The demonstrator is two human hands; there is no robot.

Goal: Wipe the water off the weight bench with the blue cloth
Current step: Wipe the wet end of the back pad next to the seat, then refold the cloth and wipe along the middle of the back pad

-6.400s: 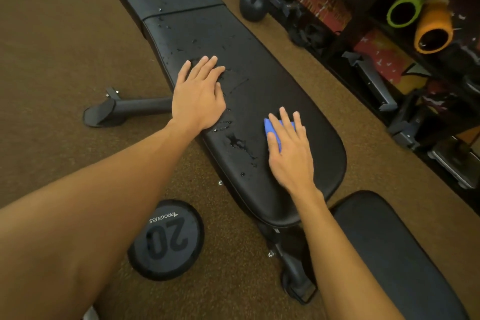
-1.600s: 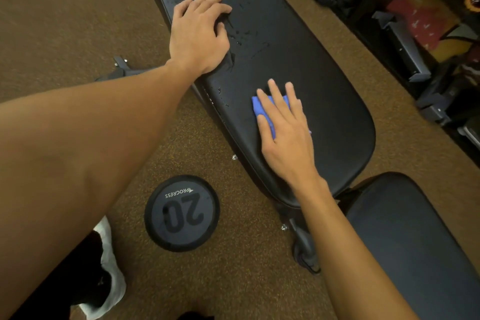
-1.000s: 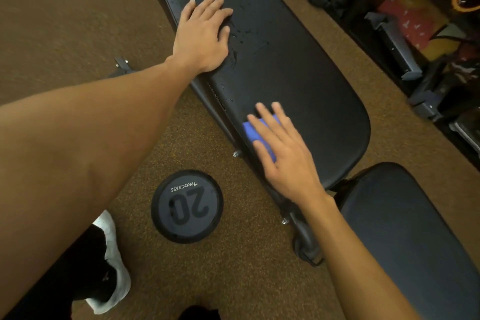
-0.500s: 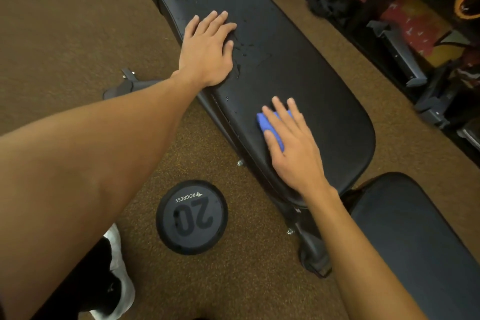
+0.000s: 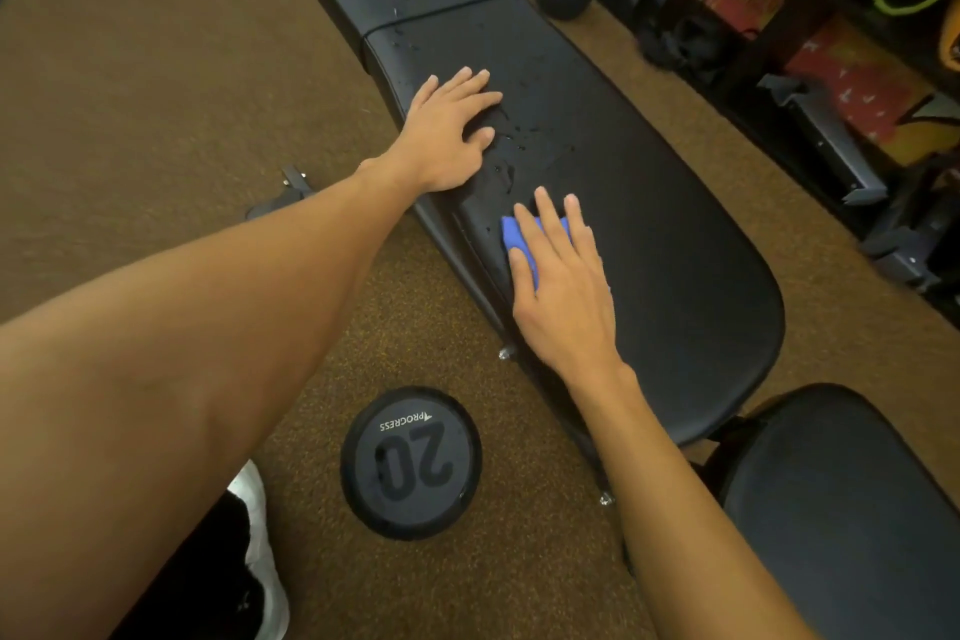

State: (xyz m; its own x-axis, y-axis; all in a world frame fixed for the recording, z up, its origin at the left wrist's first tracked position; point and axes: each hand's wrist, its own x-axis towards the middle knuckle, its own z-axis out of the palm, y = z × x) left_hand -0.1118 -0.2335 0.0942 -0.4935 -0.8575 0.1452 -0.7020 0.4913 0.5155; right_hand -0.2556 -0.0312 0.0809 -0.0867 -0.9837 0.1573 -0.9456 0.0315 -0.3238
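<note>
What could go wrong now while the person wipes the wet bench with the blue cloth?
1. The left hand lies flat on the bench, beside the water drops; it may cover some water or slip.
2. The right hand presses the blue cloth near the pad's edge, so water may be pushed onto the carpet.
3. Drops near the seam may be missed.
</note>
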